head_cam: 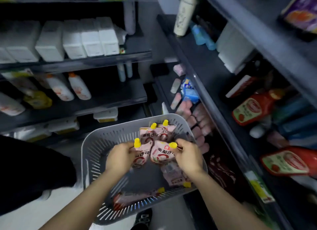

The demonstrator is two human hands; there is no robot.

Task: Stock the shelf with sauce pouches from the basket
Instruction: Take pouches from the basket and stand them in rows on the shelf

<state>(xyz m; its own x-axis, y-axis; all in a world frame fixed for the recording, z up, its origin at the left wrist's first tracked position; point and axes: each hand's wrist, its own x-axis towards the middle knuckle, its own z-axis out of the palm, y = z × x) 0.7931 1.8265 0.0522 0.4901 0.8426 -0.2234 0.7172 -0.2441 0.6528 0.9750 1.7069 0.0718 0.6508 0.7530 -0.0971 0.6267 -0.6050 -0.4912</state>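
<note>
Over the basket (89, 138), the left hand (120, 156) pinches the left sauce pouch (141, 158) and the right hand (187, 156) the right sauce pouch (162, 154), caps up, with the shelf (231, 137) nearer the right hand.

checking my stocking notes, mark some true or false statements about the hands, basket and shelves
1. The left hand and right hand each grip a pouch. True.
2. The basket is red. False: it is grey.
3. The caps are yellow. True.
4. The red bottles sit on the left shelves. False: they are on the right.
5. No loose pouches lie in the basket. False: several do.
</note>
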